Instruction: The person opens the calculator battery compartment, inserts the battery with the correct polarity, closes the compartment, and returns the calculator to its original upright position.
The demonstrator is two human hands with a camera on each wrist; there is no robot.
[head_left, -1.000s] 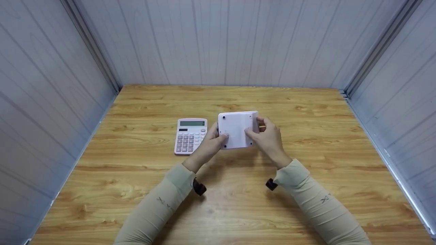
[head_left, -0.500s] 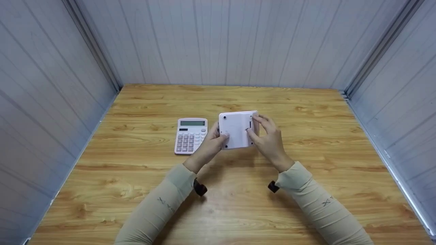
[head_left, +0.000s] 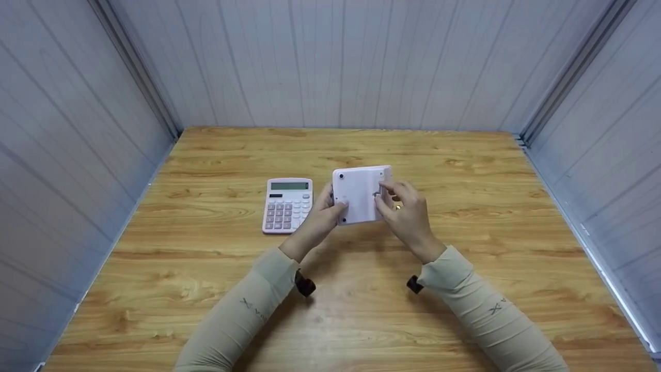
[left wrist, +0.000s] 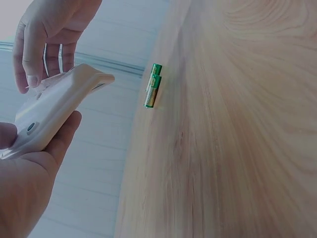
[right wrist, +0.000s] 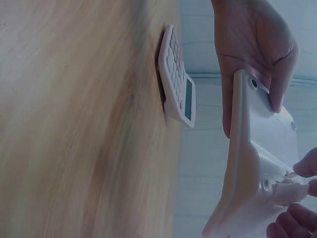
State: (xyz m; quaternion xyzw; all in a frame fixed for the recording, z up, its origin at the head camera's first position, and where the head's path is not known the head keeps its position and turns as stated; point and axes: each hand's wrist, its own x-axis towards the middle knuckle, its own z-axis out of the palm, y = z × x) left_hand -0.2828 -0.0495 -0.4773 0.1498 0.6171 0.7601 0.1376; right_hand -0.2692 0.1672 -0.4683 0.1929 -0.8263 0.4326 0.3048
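**Held calculator (head_left: 360,201), turned back-up between two hands**

Pale panelled walls (head_left: 335,62) stand behind and on both sides of a wood-grain table (head_left: 330,320). On it, left of centre, lies the other calculator (head_left: 285,205), keys and display up, long axis near to far. Just to its right and above the table, the held calculator shows its back to the head camera; its long axis seems to run left to right, thicker end to the right.

The left hand (head_left: 316,221) grips the left end, thumb on the back and fingers beneath. The right hand (head_left: 411,213) works at the right end, thumb and forefinger bent in and, as far as the right wrist view shows, pinching a small cover (right wrist: 291,192). That cover sits right at those fingertips, much nearer the right hand than the left; its long axis is too hidden to judge.

Smallest, two green batteries (left wrist: 152,92) lie close together on the table, apart from both hands.
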